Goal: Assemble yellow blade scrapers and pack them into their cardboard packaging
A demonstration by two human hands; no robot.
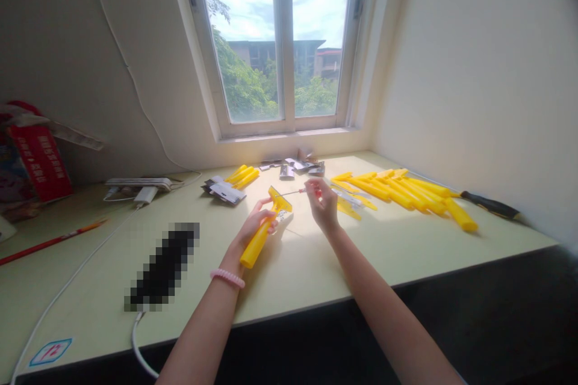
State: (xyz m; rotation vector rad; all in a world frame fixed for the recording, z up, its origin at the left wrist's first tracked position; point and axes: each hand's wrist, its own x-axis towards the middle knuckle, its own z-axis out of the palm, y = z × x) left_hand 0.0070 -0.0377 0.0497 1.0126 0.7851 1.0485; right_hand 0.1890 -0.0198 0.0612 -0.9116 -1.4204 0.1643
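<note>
My left hand [251, 224] is wrapped round the handle of a yellow scraper [257, 245], held above the table with its wide head pointing away from me. My right hand [323, 206] pinches a small screwdriver [295, 192] with a reddish handle. Its thin shaft points left, and the tip reaches the scraper's head; whether it sits in a screw is too small to tell. Just beyond my right hand lie flat yellow pieces [350, 209]. A row of yellow handles [406, 192] spreads out to the right.
More yellow handles [244, 175] and dark flat packets [224, 189] lie at the back left. Small silvery packets [287, 172] sit below the window. A black-handled tool [492, 206] rests by the right wall. Left are a power strip [139, 183], a pixelated dark object [165, 267] and a red pencil-like stick [49, 243].
</note>
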